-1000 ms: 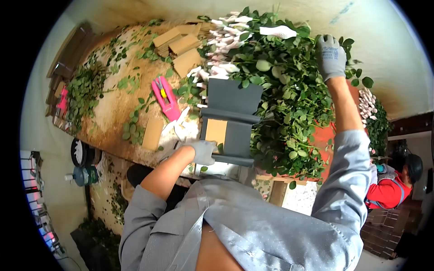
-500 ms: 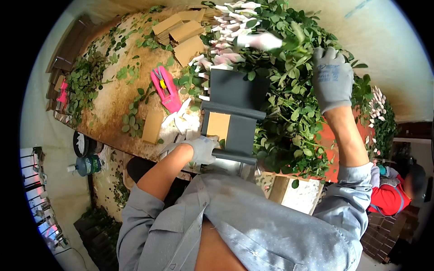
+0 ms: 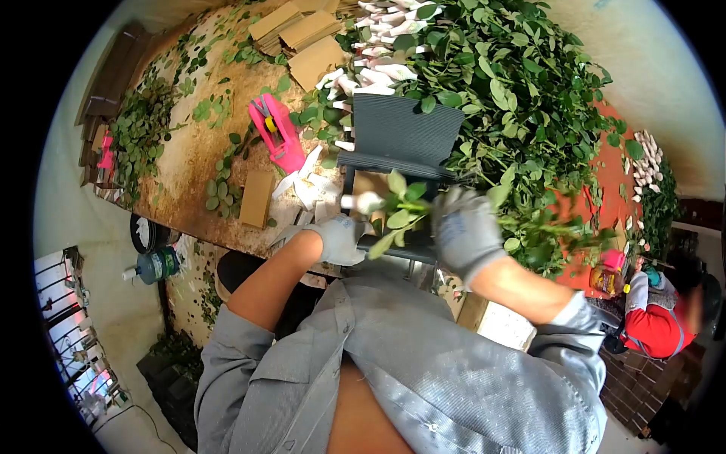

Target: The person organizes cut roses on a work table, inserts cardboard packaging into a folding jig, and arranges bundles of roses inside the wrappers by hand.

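My right hand (image 3: 466, 231), in a grey glove and slightly blurred, grips a leafy rose stem (image 3: 404, 212). Its pale, white-sleeved bud (image 3: 367, 202) points left over the black bunching stand (image 3: 406, 129). Partly covered by the rose, a cardboard sheet (image 3: 369, 183) lies in the stand. My left hand (image 3: 340, 238), also gloved, rests at the stand's near left edge, beside the sheet's lower corner; its fingers are curled, and what lies in them is hidden. Behind the stand is a large heap of roses (image 3: 514, 98), with white-sleeved buds (image 3: 382, 76) to the left.
Pink-handled cutters (image 3: 277, 135) lie on the leaf-strewn table (image 3: 181, 204). Nearby are white strips (image 3: 308, 181), one cardboard piece (image 3: 257, 198) and stacked cardboard (image 3: 299, 34). A bottle (image 3: 607, 278) stands at right, near a person in red (image 3: 654, 325). A water jug (image 3: 155, 268) is lower left.
My right hand has swung down and left from the heap, carrying the rose over the stand. My left hand has stayed nearly in place. The stand's back panel appears tilted differently.
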Motion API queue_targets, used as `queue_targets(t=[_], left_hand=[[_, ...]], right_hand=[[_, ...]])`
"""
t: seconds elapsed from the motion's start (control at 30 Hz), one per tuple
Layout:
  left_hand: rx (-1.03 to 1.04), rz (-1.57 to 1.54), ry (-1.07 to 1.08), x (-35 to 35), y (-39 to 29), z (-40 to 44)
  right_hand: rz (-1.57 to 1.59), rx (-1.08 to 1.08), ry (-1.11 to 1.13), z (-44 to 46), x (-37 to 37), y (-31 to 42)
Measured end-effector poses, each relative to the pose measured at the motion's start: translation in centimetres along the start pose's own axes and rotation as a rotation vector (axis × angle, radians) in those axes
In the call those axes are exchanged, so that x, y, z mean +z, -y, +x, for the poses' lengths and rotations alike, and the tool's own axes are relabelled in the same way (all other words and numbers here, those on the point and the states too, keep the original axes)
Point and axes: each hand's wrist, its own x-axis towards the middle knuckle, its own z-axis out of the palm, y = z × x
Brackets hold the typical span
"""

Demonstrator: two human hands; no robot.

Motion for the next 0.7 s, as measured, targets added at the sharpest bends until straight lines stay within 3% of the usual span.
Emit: queue_targets(t=[0.03, 0.1, 0.17, 0.23, 0.3, 0.37, 0.47, 0.63, 0.7], left_hand=[[-0.004, -0.006, 0.001, -0.3, -0.2, -0.1], [-0.001, 0.094, 0.011, -0.7, -0.6, -0.6], [0.043, 0.035, -0.061, 0.2, 0.2, -0.3], [0.1, 0.068, -0.102, 0.6, 0.4, -0.1], [0.095, 0.046, -0.073, 0.5, 0.6, 0.2], [0.113, 0.048, -0.047, 0.6, 0.8, 0.4], [0.155, 0.037, -0.199, 1.6, 1.1, 0.3], [0.175, -0.041, -0.114, 1.1, 0.0, 1.1], [0.245, 0.009, -0.173, 1.7, -0.2, 2.3]], right_hand=[[0.01, -0.018, -0.086, 1.2, 2.5, 1.9], [0.125, -0.071, 0.004, 4.1, 5.6, 3.7], [0.338, -0.286, 0.288, 6.5, 7.8, 4.1], [0.397, -0.219, 0.314, 7.5, 9.6, 4.5], [0.408, -0.215, 0.114, 7.1, 11.0, 4.6], [0.301, -0.188, 0.129, 5.6, 6.6, 3.7], [0.399, -0.162, -0.165, 5.7, 4.4, 3.9], [0.611, -0.311, -0.333, 10.3, 7.1, 6.8], [0.624, -0.283, 0.007, 11.7, 5.9, 7.5]])
